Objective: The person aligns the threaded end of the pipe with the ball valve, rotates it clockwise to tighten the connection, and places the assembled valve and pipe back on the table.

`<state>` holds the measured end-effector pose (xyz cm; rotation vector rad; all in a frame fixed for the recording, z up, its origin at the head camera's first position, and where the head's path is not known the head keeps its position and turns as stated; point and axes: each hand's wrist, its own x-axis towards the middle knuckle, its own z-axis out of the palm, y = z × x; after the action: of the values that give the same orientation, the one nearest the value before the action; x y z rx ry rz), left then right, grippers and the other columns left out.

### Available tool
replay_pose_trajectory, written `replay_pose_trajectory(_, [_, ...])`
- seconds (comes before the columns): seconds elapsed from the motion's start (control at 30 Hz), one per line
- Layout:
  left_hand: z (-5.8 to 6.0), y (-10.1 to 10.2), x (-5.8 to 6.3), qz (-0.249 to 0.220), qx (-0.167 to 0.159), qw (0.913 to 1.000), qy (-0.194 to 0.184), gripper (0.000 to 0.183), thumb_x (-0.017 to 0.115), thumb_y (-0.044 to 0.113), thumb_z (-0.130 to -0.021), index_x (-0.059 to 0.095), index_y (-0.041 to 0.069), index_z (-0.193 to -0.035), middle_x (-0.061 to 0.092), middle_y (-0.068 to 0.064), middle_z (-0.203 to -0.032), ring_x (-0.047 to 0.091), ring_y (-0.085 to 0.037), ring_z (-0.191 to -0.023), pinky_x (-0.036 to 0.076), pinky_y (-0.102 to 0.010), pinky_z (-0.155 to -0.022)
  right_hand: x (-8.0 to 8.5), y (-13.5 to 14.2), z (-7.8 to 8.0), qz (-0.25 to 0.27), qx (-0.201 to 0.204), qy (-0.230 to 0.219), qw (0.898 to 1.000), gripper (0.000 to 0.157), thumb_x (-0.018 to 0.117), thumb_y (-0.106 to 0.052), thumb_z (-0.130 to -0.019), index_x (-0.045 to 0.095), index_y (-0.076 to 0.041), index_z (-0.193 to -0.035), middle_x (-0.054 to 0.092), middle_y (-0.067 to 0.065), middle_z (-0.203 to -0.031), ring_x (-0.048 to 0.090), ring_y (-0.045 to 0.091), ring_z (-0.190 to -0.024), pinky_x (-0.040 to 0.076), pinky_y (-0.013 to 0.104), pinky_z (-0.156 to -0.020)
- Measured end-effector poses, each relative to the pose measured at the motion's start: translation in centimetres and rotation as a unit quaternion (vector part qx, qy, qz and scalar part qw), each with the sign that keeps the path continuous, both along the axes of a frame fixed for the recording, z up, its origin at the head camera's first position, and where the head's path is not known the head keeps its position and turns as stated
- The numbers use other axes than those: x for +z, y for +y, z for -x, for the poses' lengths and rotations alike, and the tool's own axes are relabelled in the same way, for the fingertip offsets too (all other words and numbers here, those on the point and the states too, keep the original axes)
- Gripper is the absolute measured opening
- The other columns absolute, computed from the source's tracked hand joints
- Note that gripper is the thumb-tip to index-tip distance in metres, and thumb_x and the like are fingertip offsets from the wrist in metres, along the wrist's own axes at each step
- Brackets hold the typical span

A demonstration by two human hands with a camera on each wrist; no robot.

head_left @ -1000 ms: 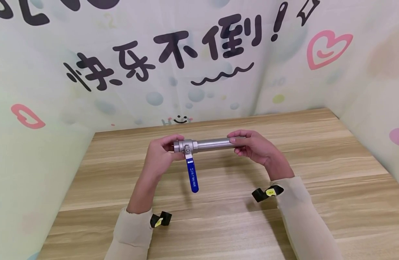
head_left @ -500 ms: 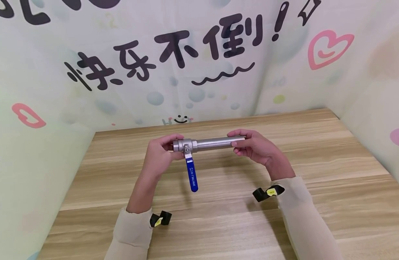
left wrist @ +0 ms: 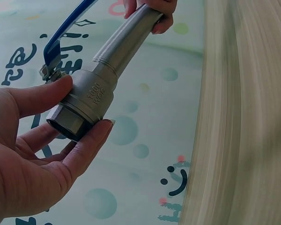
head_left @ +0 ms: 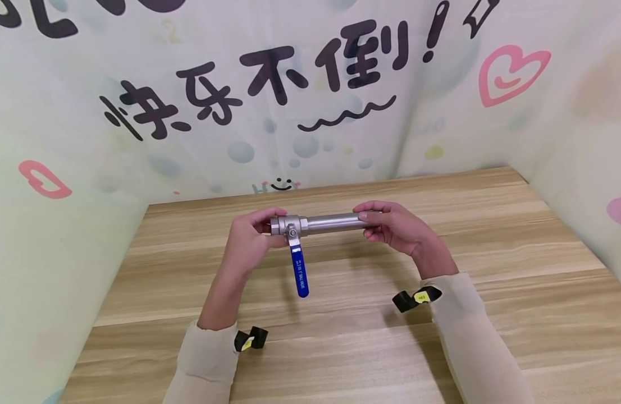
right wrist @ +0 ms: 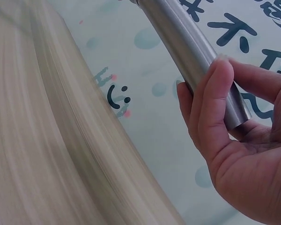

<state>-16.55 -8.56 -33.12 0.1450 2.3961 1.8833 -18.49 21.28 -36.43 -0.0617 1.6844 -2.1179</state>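
Note:
A steel ball valve (head_left: 286, 224) is held above the table by my left hand (head_left: 247, 244), thumb and fingers pinching its body. Its blue lever handle (head_left: 300, 272) points towards me. From the valve's right side runs a straight steel pipe (head_left: 333, 223), roughly level; some thread shows where they join in the left wrist view. My right hand (head_left: 398, 229) grips the pipe's far right end, thumb on the near side and fingers behind. In the left wrist view, the valve's open hex end (left wrist: 72, 123) faces my left palm. The right wrist view shows the pipe's plain end (right wrist: 237, 117) within my fingers.
Beneath both hands lies a wood-grain table (head_left: 341, 348). A printed white cloth backdrop (head_left: 199, 163) with lettering stands behind it and along both sides. Black wrist mounts (head_left: 251, 340) sit at the cuffs of both beige sleeves.
My right thumb slides down over the pipe, then returns higher up on it. My left hand and the valve stay nearly in place.

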Motion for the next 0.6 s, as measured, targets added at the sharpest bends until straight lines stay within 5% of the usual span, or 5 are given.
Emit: replay_pose_trajectory(0.6, [0.07, 0.21, -0.19, -0.002, -0.003, 1.0000, 0.007, 0.050, 0.074, -0.017, -0.068, 0.071, 0.004, -0.113, 0.064, -0.015, -0.107, 0.058, -0.023, -0.089, 0.053, -0.024, -0.068, 0.00, 0.12, 0.06, 0.000, 0.007, -0.003, 1.000, 0.015, 0.061, -0.005, -0.093, 0.064, -0.009, -0.107, 0.061, 0.005, -0.084, 0.061, 0.012, -0.063, 0.053, 0.021, -0.061])
